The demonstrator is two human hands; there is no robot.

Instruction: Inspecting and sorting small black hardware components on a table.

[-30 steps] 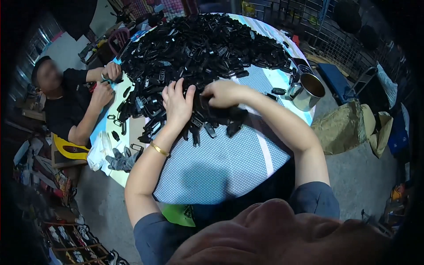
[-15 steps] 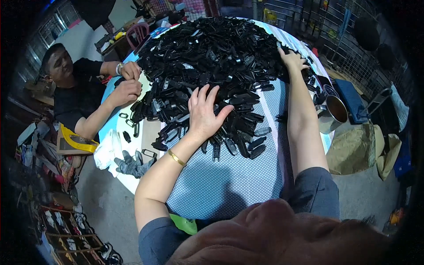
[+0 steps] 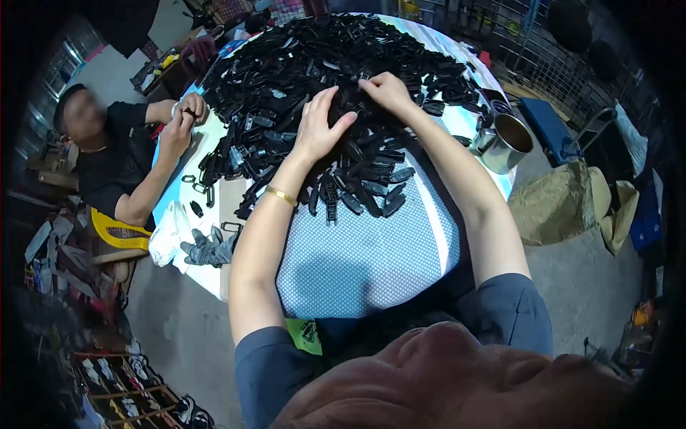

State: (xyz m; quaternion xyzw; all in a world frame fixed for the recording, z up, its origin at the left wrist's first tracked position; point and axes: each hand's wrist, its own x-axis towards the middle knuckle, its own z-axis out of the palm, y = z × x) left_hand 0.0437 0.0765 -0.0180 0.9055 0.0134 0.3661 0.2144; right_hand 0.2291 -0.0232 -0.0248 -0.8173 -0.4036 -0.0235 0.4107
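Observation:
A large heap of small black plastic parts (image 3: 264,93) covers the far half of the table; their exact kind is too small to tell. My left hand (image 3: 319,130), with a gold bangle on its wrist, lies on the near part of the heap. Its fingers are stretched out and the thumb stands apart, holding nothing. To its right, my right hand (image 3: 389,94) is curled at the heap, thumb and fingers bent together. Whatever is in that grip is hidden. Below my left hand, loose black parts fan out onto the dotted cloth (image 3: 357,264).
On the left a person (image 3: 107,157) handles something small and dark. Near them lie a grey glove (image 3: 209,247), a white plastic bag (image 3: 168,232) and a yellow-handled object (image 3: 118,232). A metal mug (image 3: 509,143) stands at the table's right edge, beside a brown sack (image 3: 554,207).
My right hand has come in from the heap's far right edge to beside my left hand, its fingers now curled. The left hand stays open on the heap. The view has shifted slightly.

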